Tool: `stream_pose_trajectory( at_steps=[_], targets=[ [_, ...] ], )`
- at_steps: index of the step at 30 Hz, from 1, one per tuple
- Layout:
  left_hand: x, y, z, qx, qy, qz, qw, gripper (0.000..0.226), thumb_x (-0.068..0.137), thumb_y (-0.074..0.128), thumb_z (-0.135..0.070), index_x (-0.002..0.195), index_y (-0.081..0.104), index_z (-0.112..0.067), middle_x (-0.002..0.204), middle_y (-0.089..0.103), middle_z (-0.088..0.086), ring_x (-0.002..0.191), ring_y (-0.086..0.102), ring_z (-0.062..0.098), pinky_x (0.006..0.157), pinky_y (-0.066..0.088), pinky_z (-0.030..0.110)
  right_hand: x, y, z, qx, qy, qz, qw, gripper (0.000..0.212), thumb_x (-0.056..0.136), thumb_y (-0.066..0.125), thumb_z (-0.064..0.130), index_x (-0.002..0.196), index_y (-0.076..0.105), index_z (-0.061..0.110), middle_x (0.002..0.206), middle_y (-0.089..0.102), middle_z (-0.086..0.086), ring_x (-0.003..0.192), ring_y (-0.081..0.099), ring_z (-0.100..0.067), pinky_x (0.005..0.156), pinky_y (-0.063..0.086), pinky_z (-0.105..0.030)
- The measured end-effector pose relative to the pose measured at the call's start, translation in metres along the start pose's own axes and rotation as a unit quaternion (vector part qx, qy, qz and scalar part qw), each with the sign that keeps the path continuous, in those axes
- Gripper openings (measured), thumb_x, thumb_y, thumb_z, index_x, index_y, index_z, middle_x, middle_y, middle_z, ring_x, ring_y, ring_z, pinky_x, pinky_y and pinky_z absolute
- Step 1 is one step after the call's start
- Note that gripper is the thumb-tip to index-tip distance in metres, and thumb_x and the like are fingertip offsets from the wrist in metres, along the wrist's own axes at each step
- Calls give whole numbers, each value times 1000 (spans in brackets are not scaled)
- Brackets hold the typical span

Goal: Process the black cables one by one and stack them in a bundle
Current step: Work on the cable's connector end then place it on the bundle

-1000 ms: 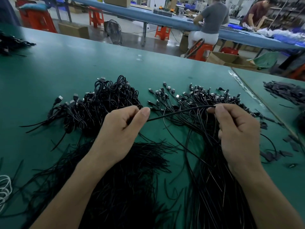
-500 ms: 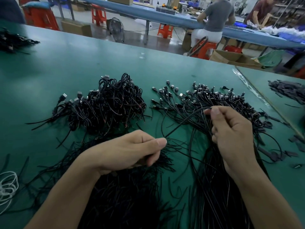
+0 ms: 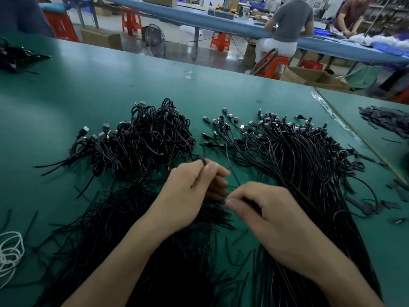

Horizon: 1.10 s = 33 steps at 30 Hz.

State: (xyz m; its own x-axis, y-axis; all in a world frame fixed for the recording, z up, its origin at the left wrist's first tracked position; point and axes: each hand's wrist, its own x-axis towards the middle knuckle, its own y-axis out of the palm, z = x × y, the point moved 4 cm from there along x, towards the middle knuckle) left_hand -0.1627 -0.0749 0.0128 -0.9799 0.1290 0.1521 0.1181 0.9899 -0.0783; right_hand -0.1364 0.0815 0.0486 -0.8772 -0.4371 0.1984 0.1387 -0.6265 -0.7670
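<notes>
On the green table (image 3: pixel 93 89), a tangled bundle of coiled black cables (image 3: pixel 143 140) lies at centre left. To its right spreads a pile of straight black cables (image 3: pixel 294 156) with USB plugs at the far ends. My left hand (image 3: pixel 188 196) pinches a folded loop of one black cable (image 3: pixel 200 161) between thumb and fingers, just in front of the bundle. Close beside it, my right hand (image 3: pixel 272 220) is closed on the same cable's other part, fingertips almost touching the left hand. A heap of short black offcuts (image 3: pixel 137 240) lies under my forearms.
White cord coils (image 3: pixel 10 251) lie at the left edge. More black pieces (image 3: pixel 387 120) sit on the adjoining table at right, and another cable heap (image 3: pixel 15 56) at far left. Two people work at a blue bench (image 3: pixel 199 18) behind, among red stools and cardboard boxes.
A second ago my hands held one cable stretched out between them. Both hands have since come together at the table's centre, with the cable folded into a loop in my left hand.
</notes>
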Motion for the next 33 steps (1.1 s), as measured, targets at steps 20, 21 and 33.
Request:
stream_pose_trajectory(
  at_steps=[20, 21, 33],
  targets=[
    [-11, 7, -33, -447, -61, 92, 888, 43, 96, 48, -43, 71, 72, -18, 59, 57, -6, 44, 50, 2, 40, 41, 13, -5, 10, -27, 120, 109, 23, 986, 41, 94, 39, 59, 81, 64, 29, 57, 51, 2, 52, 45, -19, 52, 40, -47],
    [-8, 6, -31, -474, -58, 56, 877, 43, 95, 48, -41, 76, 77, -16, 65, 64, -4, 50, 58, 3, 45, 48, 14, -10, 11, -26, 83, 114, 47, 989, 43, 95, 32, 61, 83, 61, 32, 59, 52, -1, 53, 47, -22, 54, 43, -47],
    [-4, 12, -1, 54, 127, -32, 990, 27, 102, 44, -37, 106, 71, -32, 98, 76, -8, 90, 72, 8, 80, 60, 34, -2, -12, 16, -76, 17, 37, 996, 27, 92, 44, 58, 90, 58, 35, 74, 61, 18, 63, 56, -5, 56, 44, -28]
  ],
)
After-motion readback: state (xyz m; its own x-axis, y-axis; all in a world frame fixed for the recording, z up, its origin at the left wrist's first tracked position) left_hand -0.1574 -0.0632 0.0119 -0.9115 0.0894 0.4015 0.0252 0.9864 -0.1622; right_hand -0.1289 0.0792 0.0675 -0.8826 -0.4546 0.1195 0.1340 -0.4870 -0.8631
